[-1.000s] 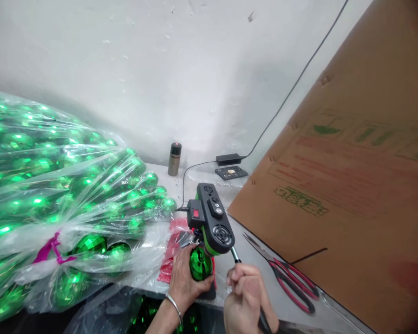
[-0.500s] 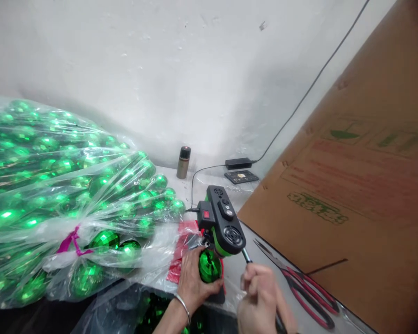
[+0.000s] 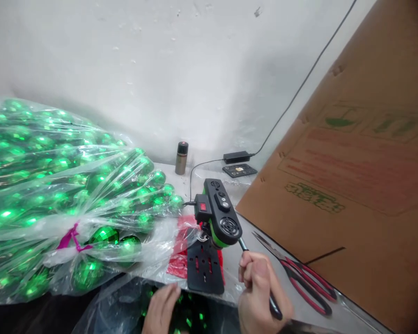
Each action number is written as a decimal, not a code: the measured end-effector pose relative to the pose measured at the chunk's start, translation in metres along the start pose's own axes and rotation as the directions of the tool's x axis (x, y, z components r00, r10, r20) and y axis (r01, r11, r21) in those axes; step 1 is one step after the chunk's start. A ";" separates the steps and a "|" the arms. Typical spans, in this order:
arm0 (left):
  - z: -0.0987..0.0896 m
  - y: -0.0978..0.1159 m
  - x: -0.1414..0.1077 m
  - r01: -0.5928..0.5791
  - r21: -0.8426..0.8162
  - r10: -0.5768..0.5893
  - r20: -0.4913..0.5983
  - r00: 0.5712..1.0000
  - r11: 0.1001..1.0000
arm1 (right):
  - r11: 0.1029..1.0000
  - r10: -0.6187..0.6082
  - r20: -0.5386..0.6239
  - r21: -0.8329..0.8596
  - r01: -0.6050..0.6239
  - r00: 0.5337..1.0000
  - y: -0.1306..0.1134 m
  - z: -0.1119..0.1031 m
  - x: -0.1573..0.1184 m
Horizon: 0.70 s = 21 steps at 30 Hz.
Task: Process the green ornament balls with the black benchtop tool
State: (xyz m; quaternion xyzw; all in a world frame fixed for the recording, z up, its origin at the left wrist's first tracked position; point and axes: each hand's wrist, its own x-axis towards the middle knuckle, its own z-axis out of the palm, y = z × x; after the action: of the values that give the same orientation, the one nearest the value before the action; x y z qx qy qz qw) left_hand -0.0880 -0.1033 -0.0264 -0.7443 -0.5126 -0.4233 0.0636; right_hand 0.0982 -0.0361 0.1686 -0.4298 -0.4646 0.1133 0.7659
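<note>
A black and green machine (image 3: 223, 211) with a red switch stands on the table over a slotted black base plate (image 3: 205, 269). My right hand (image 3: 263, 290) is closed round the black-gripped lever (image 3: 274, 306) at the machine's right side. My left hand (image 3: 161, 308) is low at the table's front edge, over dark plastic holding shiny green balls (image 3: 190, 317). Its fingers lie side by side, bent downward, and the thumb side is cut off by the frame; whether it holds anything is hidden. No ball sits on the base plate.
Clear bags of green balls (image 3: 90, 185), tied with a pink strip (image 3: 69, 239), fill the left. Red-handled scissors (image 3: 306, 283) lie at right beside a large cardboard box (image 3: 351, 176). Behind stand a small bottle (image 3: 181, 158), a power adapter (image 3: 237, 157) and a phone (image 3: 239, 170).
My left hand has left the machine and moved down and left to the table edge. The green ball it held under the machine is gone from there. My right hand stays on the lever.
</note>
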 end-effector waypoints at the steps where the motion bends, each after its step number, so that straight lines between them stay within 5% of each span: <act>1: -0.011 -0.015 0.029 -0.005 0.066 0.005 0.005 1.000 0.998 | 1.000 0.006 0.001 0.002 -0.006 1.000 0.001 0.000 0.000; 3: -0.031 -0.046 0.091 0.192 0.295 -0.190 -0.034 0.981 0.936 | 1.000 0.023 0.008 0.004 -0.023 1.000 0.001 -0.001 0.001; 5: -0.043 -0.072 0.146 0.357 0.515 -0.471 0.106 0.876 0.779 | 1.000 0.028 0.022 0.002 -0.028 0.999 0.002 -0.003 0.002; 8: -0.043 -0.092 0.195 0.378 0.566 -0.600 0.275 0.751 0.732 | 1.000 0.021 0.032 -0.003 -0.021 0.999 0.003 -0.003 0.001; 11: -0.033 -0.097 0.212 0.381 0.543 -0.629 0.398 0.668 0.748 | 1.000 0.013 0.030 -0.011 -0.013 0.999 0.002 -0.003 0.002; 21: -0.050 -0.093 0.192 0.310 0.308 -0.433 0.535 0.726 0.899 | 1.000 -0.011 0.062 -0.026 0.012 0.998 -0.002 -0.003 0.003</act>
State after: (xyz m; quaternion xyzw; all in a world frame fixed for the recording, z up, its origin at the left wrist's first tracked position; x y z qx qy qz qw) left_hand -0.1696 0.0498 0.1077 -0.7097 -0.6849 -0.1213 -0.1119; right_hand 0.1019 -0.0369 0.1713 -0.4334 -0.4920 0.1161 0.7461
